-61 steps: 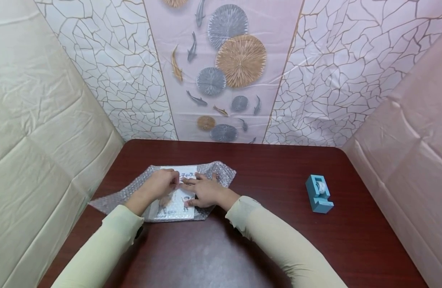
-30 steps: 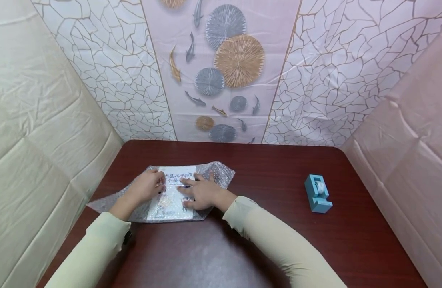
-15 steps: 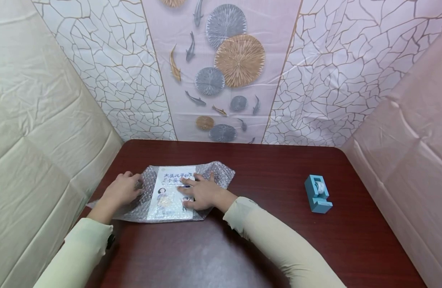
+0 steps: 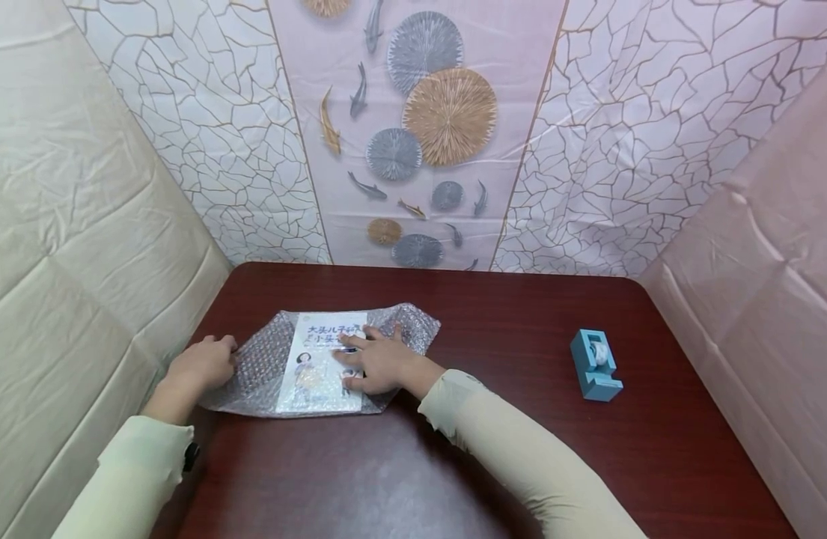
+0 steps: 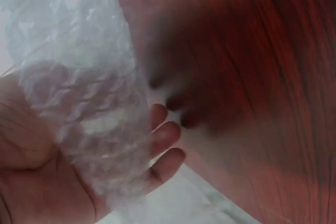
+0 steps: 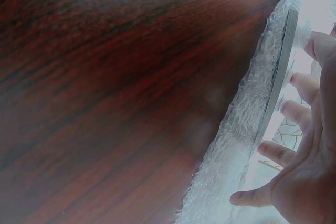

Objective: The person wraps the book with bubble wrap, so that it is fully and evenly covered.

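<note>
A white picture book (image 4: 317, 389) with printed figures and lettering lies on the table, covered by clear bubble wrap (image 4: 265, 363). My right hand (image 4: 381, 363) rests spread on the book's right part. The right wrist view shows its fingers (image 6: 299, 114) against the book, whose grey page edge (image 6: 281, 69) stands beside the wrap. At the wrap's left end is my left hand (image 4: 200, 367). In the left wrist view the wrap (image 5: 89, 93) crosses in front of its palm, with loosely bent fingertips (image 5: 169, 162) showing past the wrap's edge; the thumb is hidden.
A blue tape dispenser (image 4: 596, 364) with a roll of clear tape stands at the right of the dark red table (image 4: 480, 314). Patterned fabric walls (image 4: 413, 150) enclose the table at the back and both sides.
My left hand has moved left from the book's middle, across the bubble wrap to its left end, uncovering the book's left side to view. The right hand stays in place.
</note>
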{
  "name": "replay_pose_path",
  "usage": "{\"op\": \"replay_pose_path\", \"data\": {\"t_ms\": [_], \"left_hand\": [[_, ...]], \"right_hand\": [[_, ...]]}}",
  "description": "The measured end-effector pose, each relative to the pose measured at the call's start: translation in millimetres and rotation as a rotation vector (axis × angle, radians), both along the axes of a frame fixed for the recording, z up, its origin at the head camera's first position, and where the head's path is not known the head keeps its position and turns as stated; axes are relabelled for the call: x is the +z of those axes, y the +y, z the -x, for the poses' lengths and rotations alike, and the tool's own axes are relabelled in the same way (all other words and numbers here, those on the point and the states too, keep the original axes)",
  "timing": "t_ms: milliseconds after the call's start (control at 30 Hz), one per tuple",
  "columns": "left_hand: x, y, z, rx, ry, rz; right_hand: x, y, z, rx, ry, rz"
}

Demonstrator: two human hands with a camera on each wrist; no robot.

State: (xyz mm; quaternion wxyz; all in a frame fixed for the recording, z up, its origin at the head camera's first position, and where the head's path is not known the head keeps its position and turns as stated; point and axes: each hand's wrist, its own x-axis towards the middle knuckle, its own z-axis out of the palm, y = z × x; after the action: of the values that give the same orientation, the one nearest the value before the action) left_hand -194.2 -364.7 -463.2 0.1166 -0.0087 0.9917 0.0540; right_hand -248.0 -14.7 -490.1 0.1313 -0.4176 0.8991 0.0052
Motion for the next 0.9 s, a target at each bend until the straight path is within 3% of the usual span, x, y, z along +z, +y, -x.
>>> {"op": "replay_pose_path", "data": {"t_ms": [100, 267, 333, 633, 733, 800, 900], "left_hand": [[6.3, -2.6, -2.2, 0.004, -0.048, 0.008], [15.3, -5.9, -7.7, 0.079, -0.112, -0.002], [19.7, -6.6, -10.3, 0.107, -0.098, -0.004], [38.4, 0.5, -18.2, 0.206, 0.092, -0.016], [46.3, 5.4, -19.6, 0.24, 0.096, -0.012], [52.9, 8.4, -20.1, 0.23, 0.078, -0.017], [62.5, 13.3, -19.3, 0.152, 0.075, -0.045]], "right_hand": [[-1.1, 0, 0.3, -0.003, 0.002, 0.002], [-3.3, 1, 1.1, 0.0, 0.007, 0.007], [-3.9, 0, 1.1, 0.001, 0.006, 0.007], [-4.6, 0, 2.2, 0.001, 0.005, 0.012], [-5.2, 0, 2.4, 0.0, 0.003, 0.015], [-5.1, 0, 2.3, -0.001, 0.0, 0.019], [-4.2, 1, 1.6, -0.003, -0.004, 0.022]]}}
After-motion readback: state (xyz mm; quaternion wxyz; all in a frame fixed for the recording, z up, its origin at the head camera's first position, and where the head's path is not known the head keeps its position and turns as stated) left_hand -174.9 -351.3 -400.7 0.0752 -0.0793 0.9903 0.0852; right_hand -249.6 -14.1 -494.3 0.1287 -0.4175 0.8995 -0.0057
